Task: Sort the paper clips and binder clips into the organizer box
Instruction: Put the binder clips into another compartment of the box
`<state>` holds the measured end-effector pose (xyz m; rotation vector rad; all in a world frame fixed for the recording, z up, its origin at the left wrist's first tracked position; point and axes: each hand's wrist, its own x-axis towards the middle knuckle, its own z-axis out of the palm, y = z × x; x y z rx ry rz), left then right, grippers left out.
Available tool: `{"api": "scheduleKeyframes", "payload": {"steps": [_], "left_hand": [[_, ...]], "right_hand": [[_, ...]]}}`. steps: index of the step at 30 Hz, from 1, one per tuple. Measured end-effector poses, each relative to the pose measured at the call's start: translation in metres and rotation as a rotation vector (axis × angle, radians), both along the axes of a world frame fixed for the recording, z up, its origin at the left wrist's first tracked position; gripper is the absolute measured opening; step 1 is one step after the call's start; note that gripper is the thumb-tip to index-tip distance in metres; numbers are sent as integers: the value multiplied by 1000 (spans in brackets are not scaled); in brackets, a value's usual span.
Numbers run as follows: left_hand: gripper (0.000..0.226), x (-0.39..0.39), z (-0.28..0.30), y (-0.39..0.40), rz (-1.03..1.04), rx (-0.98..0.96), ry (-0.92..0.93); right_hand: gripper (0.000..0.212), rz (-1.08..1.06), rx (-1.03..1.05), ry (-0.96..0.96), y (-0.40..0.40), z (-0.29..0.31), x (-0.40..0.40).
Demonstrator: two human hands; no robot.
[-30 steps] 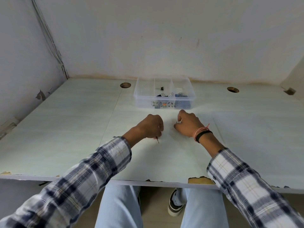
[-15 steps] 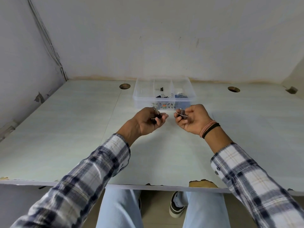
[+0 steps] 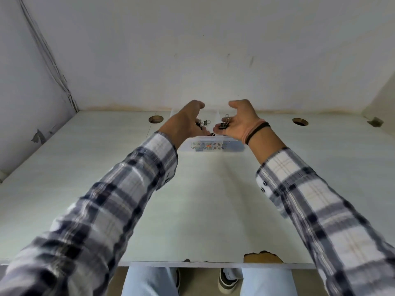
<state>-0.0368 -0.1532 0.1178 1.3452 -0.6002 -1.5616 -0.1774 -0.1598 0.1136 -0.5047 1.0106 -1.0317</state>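
The clear organizer box [image 3: 233, 148] stands at the back middle of the table, mostly hidden behind my hands; its front wall shows colourful clips inside. My left hand [image 3: 186, 122] hovers over the box's left part, thumb and forefinger spread, with a black binder clip [image 3: 204, 122] at its lower fingers. My right hand [image 3: 240, 120] hovers over the right part, palm turned inward, with black binder clips [image 3: 225, 123] resting on its curled lower fingers. A small clip [image 3: 212, 134] shows between the hands, just above the box rim.
The pale table [image 3: 203, 199] runs to walls at the back and both sides. Two round cable holes [image 3: 156, 119] [image 3: 300, 121] flank the box. The front edge is chipped [image 3: 263, 257]. My knees and a shoe sit below the edge.
Both hands picked clips off the table in front of the box, lifted them and moved forward over the box. Their thumbs and forefingers have now spread apart.
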Motion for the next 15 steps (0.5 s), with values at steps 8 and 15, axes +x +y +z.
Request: {"api": "scheduleKeyframes", "payload": {"steps": [8, 15], "left_hand": [[61, 8, -3, -8, -48, -84, -145], [24, 42, -51, 8, 475, -287, -613]], "right_hand": [[59, 103, -74, 103, -11, 4, -10], [21, -394, -414, 1093, -9, -50, -53]]}}
